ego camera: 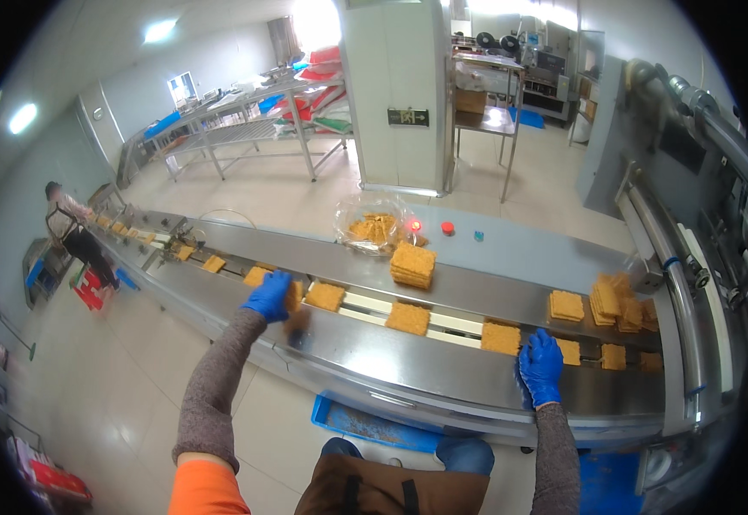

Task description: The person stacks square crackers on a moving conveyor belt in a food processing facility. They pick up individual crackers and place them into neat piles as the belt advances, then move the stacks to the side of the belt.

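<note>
My left hand [269,297], in a blue glove, grips a golden square crisp cake [294,297] tilted on edge above the conveyor channel [361,309]. Flat in that channel lie more cakes, among them one just right of this hand [325,296], one in the middle [408,319] and one farther right [501,338]. Beside that last one, my gloved right hand [542,362] rests at the channel's near edge with fingers bent down. Whether anything is under its fingers is hidden. Another cake [568,351] lies just past it.
On the far steel ledge stand a cake stack [412,265], a smaller stack [566,306], a leaning pile [615,301] and a clear bag of pieces [374,226]. Machine rollers [666,277] bound the right. A person [71,225] stands at the line's far left. A blue tray [374,425] lies below.
</note>
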Demonstrator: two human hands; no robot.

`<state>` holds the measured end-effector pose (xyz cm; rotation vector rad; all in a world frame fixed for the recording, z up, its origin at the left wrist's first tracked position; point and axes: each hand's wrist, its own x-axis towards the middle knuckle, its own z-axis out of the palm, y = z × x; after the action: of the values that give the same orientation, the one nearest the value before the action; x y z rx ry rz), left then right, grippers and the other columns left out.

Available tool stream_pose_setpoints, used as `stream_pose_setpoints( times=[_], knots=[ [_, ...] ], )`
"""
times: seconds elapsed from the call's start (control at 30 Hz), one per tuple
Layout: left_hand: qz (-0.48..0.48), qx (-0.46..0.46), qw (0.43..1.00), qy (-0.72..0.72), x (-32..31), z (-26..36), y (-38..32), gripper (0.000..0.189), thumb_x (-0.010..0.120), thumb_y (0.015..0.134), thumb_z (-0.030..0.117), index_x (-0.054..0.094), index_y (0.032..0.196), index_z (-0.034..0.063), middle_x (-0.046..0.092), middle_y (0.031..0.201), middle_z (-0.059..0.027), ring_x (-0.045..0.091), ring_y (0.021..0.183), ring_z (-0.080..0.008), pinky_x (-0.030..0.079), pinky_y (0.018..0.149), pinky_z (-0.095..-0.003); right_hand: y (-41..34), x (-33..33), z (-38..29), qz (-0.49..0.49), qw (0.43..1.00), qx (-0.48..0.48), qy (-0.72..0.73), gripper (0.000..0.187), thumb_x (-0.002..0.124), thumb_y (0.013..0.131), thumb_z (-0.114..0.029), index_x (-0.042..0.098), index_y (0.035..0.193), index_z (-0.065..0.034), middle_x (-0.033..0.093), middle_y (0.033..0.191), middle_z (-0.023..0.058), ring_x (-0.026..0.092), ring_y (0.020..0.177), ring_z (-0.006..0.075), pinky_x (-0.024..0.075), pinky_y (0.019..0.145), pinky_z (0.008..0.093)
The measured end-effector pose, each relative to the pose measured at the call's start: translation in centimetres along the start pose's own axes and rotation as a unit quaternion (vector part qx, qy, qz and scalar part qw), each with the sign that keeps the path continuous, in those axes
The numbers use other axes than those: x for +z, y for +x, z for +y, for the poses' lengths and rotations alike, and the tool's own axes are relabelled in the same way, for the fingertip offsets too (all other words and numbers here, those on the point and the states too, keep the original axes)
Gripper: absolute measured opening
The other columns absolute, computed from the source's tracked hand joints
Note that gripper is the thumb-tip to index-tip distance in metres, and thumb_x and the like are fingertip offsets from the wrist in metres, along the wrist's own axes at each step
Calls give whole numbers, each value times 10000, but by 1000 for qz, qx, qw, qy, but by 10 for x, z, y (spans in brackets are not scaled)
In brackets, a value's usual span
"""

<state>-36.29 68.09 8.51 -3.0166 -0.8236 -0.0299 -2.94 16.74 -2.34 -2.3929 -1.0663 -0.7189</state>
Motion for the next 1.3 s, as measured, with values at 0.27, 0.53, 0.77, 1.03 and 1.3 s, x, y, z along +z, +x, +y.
stream_pose_setpoints(
  times=[0.27, 0.53, 0.77, 1.03, 1.3],
  knots=[
    [0, -73, 997, 26, 11, -39, 46, 668, 803, 606, 82, 477, 1187, 42, 520, 1201, -221, 487, 1147, -420, 465, 981, -462, 9, -5, -5, -108, 961, 254, 37, 392, 657, 833, -245, 592, 1129, 4, 631, 1090, 221, 596, 989, 403, 488, 851, 478],
    [29, -58, 996, -55, 36, -24, 73, 727, 819, 589, 71, 470, 1227, 59, 496, 1248, -220, 463, 1183, -426, 432, 1019, -457, 8, -6, -8, -25, 981, 182, -64, 475, 669, 829, -236, 539, 1207, 20, 506, 1300, 240, 500, 1147, 404, 418, 973, 483],
    [117, 163, 963, -182, -45, 72, 103, 770, 721, 671, 73, 405, 1372, 31, 468, 1268, -253, 424, 1211, -440, 400, 1051, -466, 6, -4, -13, 9, 999, 53, -5, 331, 657, 837, -193, 609, 1097, 6, 585, 1203, 213, 562, 1057, 391, 470, 905, 474],
    [-58, 232, 967, -86, -45, 201, 159, 820, 801, 670, 136, 415, 1392, 94, 501, 1318, -200, 458, 1249, -398, 407, 1072, -456, 14, -11, -17, -133, 953, 265, 63, 385, 642, 858, -292, 608, 1102, 4, 619, 1141, 214, 587, 1042, 382, 495, 874, 466],
    [-73, 197, 976, -52, -32, 221, 171, 805, 812, 646, 169, 442, 1355, 74, 500, 1288, -217, 480, 1215, -409, 432, 1034, -466, 16, -9, -17, -38, 967, 230, -104, 444, 645, 857, -299, 576, 1154, 23, 485, 1322, 254, 521, 1131, 412, 431, 976, 473]
  ],
)
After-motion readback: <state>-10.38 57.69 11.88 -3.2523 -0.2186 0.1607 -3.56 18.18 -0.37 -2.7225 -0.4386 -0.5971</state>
